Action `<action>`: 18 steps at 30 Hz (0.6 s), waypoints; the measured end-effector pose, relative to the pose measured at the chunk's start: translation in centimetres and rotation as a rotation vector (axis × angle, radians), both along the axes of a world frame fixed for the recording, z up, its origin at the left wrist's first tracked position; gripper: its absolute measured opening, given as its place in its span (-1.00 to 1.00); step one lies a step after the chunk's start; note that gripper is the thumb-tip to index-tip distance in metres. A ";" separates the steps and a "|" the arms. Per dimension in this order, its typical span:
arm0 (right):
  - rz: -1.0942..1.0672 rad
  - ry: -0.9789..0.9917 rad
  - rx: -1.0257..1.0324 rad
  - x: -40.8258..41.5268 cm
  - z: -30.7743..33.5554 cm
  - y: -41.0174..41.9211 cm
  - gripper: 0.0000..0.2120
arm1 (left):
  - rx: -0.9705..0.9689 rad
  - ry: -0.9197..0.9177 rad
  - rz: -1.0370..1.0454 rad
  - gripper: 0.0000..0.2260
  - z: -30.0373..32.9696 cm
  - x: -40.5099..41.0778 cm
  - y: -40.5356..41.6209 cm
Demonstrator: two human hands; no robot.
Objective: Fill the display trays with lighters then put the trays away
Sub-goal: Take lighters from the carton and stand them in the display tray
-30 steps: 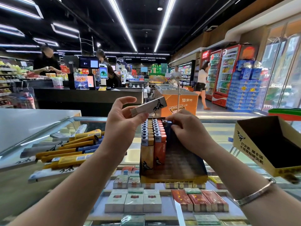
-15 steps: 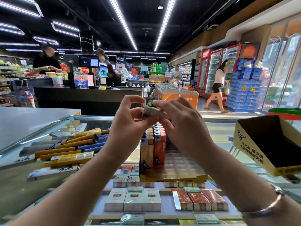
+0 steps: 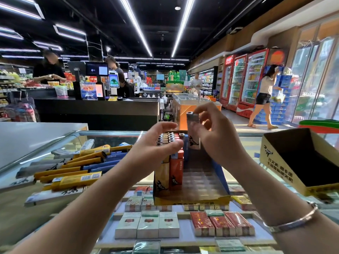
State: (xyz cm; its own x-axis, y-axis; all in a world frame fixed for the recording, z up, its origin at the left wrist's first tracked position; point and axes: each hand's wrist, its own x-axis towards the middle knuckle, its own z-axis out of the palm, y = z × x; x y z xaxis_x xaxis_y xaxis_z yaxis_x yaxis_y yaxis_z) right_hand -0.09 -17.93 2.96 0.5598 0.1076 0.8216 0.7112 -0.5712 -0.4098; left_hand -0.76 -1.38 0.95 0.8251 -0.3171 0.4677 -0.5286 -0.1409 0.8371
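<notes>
A yellow-and-blue display tray (image 3: 192, 198) stands on the glass counter, its left rows filled with upright orange and red lighters (image 3: 170, 142). My right hand (image 3: 218, 136) pinches a grey lighter (image 3: 193, 132) upright above the tray's back right part. My left hand (image 3: 157, 145) hovers just left of it over the filled rows, fingers loosely spread and holding nothing. A pile of loose lighters (image 3: 73, 165) in yellow, blue and grey lies on the glass at the left.
An empty yellow cardboard tray (image 3: 300, 158) sits at the right on the counter. Cigarette packs (image 3: 146, 226) show under the glass. A black checkout counter (image 3: 95, 110) with people stands behind; another person walks by the drink fridges (image 3: 244, 79).
The grey lighter passed from my left hand to my right hand and turned from lying flat to upright. My left hand let go and dropped lower over the tray.
</notes>
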 end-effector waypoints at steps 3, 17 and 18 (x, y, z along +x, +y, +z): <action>-0.048 0.078 0.084 1.0 -0.2 -0.8 -0.84 | 0.060 0.102 -0.045 -0.71 0.0 0.1 0.0; -0.086 0.149 -0.261 1.6 -1.5 -1.2 -0.76 | 0.117 0.068 -0.035 -0.89 0.2 -0.1 -0.1; -0.101 0.140 -0.272 1.6 -1.5 -1.2 -0.75 | 0.117 0.066 -0.036 -0.89 0.2 -0.1 -0.1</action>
State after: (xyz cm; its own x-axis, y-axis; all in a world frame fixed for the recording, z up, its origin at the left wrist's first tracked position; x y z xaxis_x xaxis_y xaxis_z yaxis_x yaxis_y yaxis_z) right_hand 1.51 -19.17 1.49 0.6847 0.2513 0.6842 0.5929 -0.7379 -0.3223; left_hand -0.82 -1.47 1.16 0.8402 -0.3958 0.3706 -0.4791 -0.2216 0.8493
